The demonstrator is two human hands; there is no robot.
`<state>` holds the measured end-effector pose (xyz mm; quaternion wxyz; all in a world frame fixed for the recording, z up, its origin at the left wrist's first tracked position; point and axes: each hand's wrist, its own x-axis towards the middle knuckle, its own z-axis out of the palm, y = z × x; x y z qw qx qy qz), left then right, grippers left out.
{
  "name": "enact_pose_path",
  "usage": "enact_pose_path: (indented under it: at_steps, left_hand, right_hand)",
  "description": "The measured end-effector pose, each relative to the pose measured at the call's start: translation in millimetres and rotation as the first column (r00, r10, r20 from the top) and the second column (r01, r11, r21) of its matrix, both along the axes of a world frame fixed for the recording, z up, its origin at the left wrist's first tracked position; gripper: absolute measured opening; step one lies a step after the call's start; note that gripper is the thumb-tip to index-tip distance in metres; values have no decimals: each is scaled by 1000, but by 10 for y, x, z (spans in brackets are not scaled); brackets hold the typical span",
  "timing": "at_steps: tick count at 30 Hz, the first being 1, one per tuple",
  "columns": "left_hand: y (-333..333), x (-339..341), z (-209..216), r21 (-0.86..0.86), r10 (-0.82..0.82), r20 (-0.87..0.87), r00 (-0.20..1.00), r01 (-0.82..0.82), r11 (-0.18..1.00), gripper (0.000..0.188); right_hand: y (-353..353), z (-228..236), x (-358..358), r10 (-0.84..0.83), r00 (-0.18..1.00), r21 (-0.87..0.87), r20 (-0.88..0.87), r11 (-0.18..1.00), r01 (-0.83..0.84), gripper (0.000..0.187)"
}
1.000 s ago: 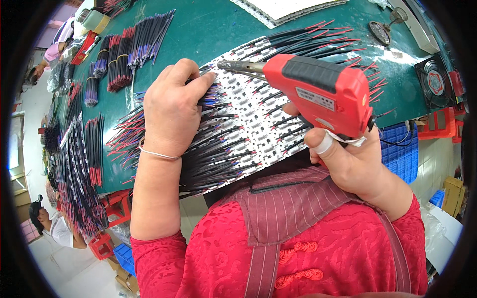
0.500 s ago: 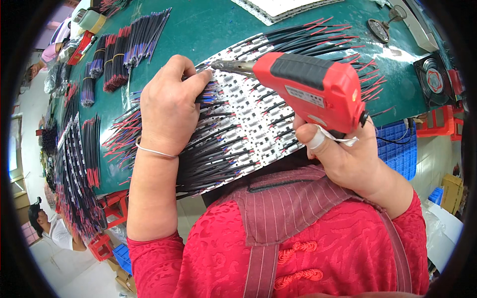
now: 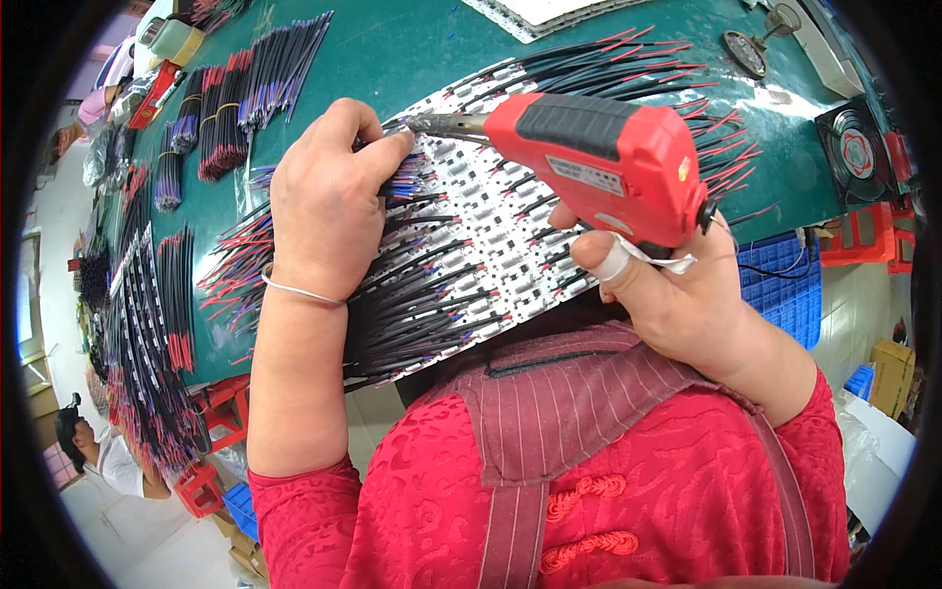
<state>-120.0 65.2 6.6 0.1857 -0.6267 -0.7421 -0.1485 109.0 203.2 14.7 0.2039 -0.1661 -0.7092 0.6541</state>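
My right hand [image 3: 677, 299], with white tape round its thumb, grips a red and black soldering gun [image 3: 653, 162]. The gun's metal tip reaches left to the far left edge of a white circuit board panel [image 3: 483, 236], close to my left fingertips. My left hand [image 3: 329, 201] is pinched at that edge, seemingly on a thin wire; the fingers hide most of it. Rows of black wires [image 3: 407, 319] with red and blue ends fan out from both sides of the panel, passing under my left hand. The panel lies on a green table mat [image 3: 392, 54].
Bundles of black wires [image 3: 224, 118] lie at the far left, with a pile of wired strips [image 3: 147, 344] nearer. At the right stand a small fan [image 3: 852, 152] and a blue crate [image 3: 785, 294]. A round metal stand [image 3: 746, 54] sits far right. Another person [image 3: 103, 456] is at the left.
The soldering gun and my right hand have shifted slightly left and up. My left hand has moved a little left too, still pinched by the tip.
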Motion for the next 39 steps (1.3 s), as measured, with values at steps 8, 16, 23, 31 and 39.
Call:
enact_pose_path:
  at_steps: [8, 16, 23, 31, 39]
  left_hand:
    - [-2, 5, -9, 0, 10, 4, 1000, -10, 1000, 27]
    - [9, 6, -13, -1, 23, 5, 1000, -23, 1000, 19]
    - [2, 7, -6, -8, 17, 7, 1000, -17, 1000, 28]
    - [11, 7, -6, -2, -4, 8, 1000, 4, 1000, 36]
    - [16, 8, -8, -8, 18, 11, 1000, -18, 1000, 21]
  right_hand:
    - [-3, 9, -3, 1, 1000, 33, 11, 999, -1, 37]
    - [-2, -16, 13, 31, 999, 108, -30, 994, -28, 33]
    - [-19, 14, -1, -62, 997, -44, -37, 997, 60, 32]
    - [-11, -48, -4, -33, 998, -61, -51, 998, 30, 29]
    - [6, -65, 9, -5, 1000, 165, -17, 986, 8, 26]
